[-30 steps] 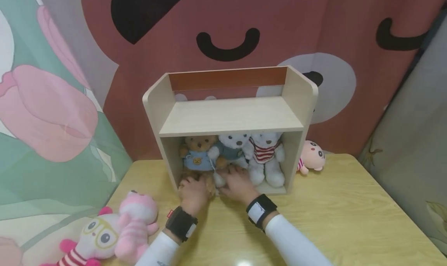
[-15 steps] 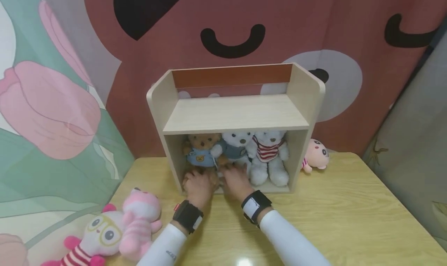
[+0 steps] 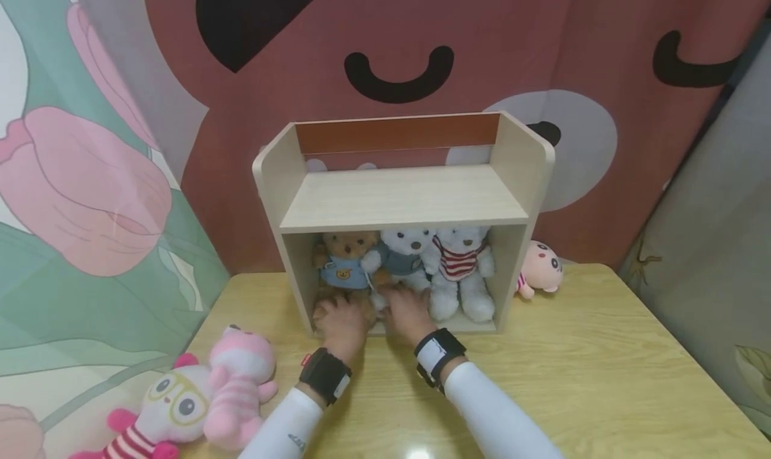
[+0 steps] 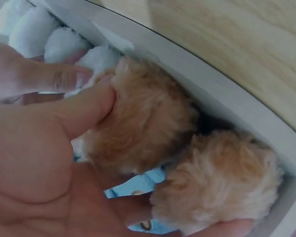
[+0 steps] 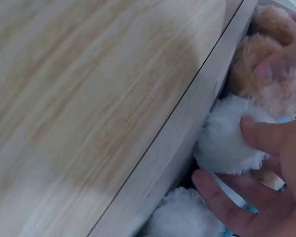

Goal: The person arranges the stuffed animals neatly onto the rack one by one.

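Left hand (image 3: 342, 320) is gripping the brown plush bear's (image 3: 345, 269) legs; right hand (image 3: 408, 314) is gripping the white blue-shirted bear's (image 3: 405, 256) foot.

Head view above, facing shelf (image 3: 397, 205), 2 wrist views close, sharing brown bear (image 4: 153, 128).

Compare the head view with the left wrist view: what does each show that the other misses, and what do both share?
Only the head view shows the whole wooden shelf, the white bear in the striped shirt and the pink plush toys on the table. Only the left wrist view shows the left hand with its thumb pressing a fuzzy brown foot. Both show the brown bear and the left hand.
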Demonstrator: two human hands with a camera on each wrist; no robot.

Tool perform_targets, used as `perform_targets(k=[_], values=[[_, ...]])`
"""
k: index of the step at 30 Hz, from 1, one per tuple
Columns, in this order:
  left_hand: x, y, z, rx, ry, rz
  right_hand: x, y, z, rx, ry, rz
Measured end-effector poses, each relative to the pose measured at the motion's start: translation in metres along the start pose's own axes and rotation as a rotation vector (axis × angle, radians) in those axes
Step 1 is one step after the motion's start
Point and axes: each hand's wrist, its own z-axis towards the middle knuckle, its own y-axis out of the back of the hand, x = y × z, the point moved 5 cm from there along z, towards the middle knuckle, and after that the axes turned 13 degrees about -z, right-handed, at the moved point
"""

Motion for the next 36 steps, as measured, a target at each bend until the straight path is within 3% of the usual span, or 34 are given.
perform_targets(k=[6, 12, 17, 22, 25, 30, 32, 36], values=[[-0.002, -0.005, 0.005, -0.035, 0.014, 0.030, 0.000, 0.004, 0.000, 0.000, -0.032, -0.027], [0.001, -0.003, 0.003, -0.072, -0.006, -0.030, 0.000, 0.003, -0.002, 0.012, -0.002, -0.048], [0.001, 0.007, -0.006, -0.180, -0.029, -0.094, -0.005, 0.009, -0.010, -0.052, 0.015, -0.060], [-0.001, 0.008, -0.007, -0.314, -0.040, -0.044, -0.011, 0.009, -0.013, -0.111, -0.002, -0.087], [0.001, 0.003, -0.004, -0.255, -0.004, -0.051, -0.011, 0.006, -0.011, -0.139, 0.004, -0.105], [0.004, -0.009, 0.002, 0.070, 0.108, -0.092, -0.011, -0.003, -0.007, -0.099, -0.052, -0.135], [0.005, -0.013, 0.002, 0.156, 0.143, -0.098, -0.011, -0.004, -0.006, -0.082, -0.077, -0.139], [0.003, -0.013, 0.003, 0.191, 0.155, -0.086, -0.008, -0.003, -0.005, -0.069, -0.093, -0.155]])
